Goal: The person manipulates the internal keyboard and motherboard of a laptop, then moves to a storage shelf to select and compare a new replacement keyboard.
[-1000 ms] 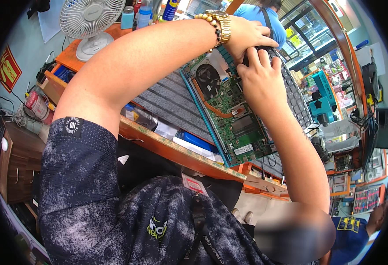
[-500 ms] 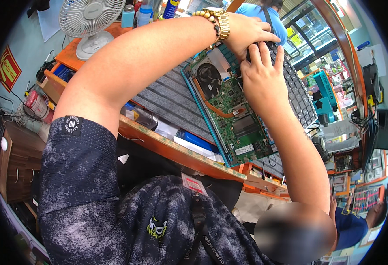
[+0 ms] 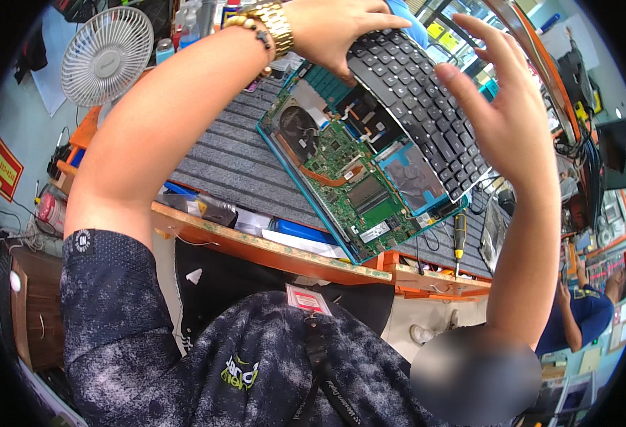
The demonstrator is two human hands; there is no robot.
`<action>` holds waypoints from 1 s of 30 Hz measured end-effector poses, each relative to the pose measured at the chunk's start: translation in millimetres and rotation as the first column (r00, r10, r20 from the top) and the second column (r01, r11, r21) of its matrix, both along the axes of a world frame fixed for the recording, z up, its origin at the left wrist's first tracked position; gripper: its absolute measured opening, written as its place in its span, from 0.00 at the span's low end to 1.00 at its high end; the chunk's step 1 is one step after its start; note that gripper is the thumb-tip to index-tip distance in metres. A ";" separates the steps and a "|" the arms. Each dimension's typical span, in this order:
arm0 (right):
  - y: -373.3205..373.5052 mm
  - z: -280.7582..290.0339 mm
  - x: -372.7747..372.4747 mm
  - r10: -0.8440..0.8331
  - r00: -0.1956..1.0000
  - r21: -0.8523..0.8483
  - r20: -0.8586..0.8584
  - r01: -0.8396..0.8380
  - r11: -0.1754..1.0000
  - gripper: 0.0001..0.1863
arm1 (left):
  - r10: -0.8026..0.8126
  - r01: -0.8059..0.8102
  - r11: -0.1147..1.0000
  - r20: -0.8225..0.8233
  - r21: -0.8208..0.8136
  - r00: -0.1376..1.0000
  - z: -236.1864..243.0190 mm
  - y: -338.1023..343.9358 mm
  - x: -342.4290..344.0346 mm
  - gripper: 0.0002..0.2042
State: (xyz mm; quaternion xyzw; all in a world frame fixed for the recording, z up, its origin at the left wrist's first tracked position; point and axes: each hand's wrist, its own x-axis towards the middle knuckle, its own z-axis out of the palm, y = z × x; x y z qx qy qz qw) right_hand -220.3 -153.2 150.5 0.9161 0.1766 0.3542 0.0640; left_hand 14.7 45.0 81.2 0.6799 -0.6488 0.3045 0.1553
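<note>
My left hand pinches one keyboard by its far end, thumb and fingers gripping, seemingly to hold it tilted over the laptop base's right side. My right hand is spread beside the keys; can't tell if touching. One base, on the counter, probably for steady support. One screwdriver, right of base.

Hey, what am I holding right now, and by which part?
Your left hand holds the black keyboard by its upper-left end; your right hand is open.
</note>
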 end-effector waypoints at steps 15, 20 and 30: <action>-125.0 1.5 -57.5 0.114 0.914 0.666 -0.389 0.193 0.721 0.35 | 0.068 -0.073 0.992 0.050 0.104 0.996 35.3 6.8 -42.7 0.56; -157.9 -11.1 -75.1 0.480 0.771 0.879 -0.420 0.214 0.426 0.40 | 0.088 -0.089 0.996 0.132 0.007 0.987 37.9 28.5 -51.1 0.56; -121.3 -140.4 -163.3 0.937 0.290 0.939 0.194 0.222 -0.263 0.65 | -0.040 0.069 0.994 0.298 -0.089 0.954 86.3 -21.6 -173.5 0.48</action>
